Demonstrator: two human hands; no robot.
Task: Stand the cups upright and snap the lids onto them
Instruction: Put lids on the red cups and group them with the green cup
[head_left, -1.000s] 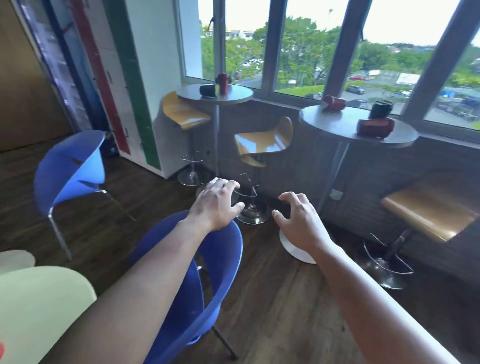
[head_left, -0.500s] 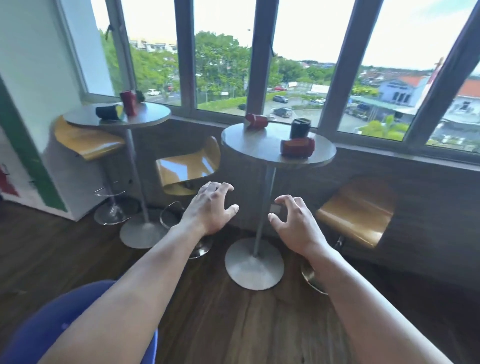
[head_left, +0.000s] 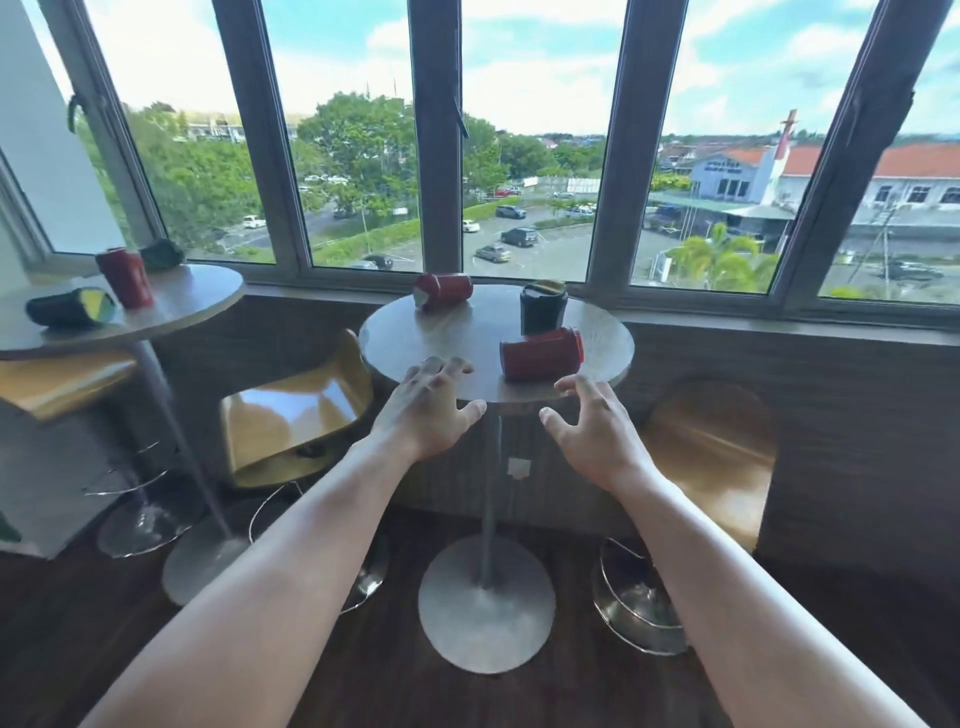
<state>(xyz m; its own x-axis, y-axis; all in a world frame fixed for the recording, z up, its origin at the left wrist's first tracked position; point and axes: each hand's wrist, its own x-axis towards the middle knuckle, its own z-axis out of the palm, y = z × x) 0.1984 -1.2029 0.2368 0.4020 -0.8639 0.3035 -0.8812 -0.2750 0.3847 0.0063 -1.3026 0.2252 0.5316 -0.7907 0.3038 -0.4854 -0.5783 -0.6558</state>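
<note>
Cups sit on the round table (head_left: 602, 332): a red cup (head_left: 540, 353) on its side near the front edge, a black cup (head_left: 542, 307) upright just behind it, another red cup (head_left: 443, 291) tipped over at the back left. Just short of the near one, the left hand (head_left: 426, 410) and right hand (head_left: 597, 431) hover with fingers spread, holding nothing.

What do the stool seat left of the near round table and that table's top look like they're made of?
Stool seat: likely moulded plastic or lacquered plywood; glossy yellow-brown, it mirrors the window light. Table top: probably matte grey laminate; it shows a flat, dull surface with faint grain and no glare.
</note>
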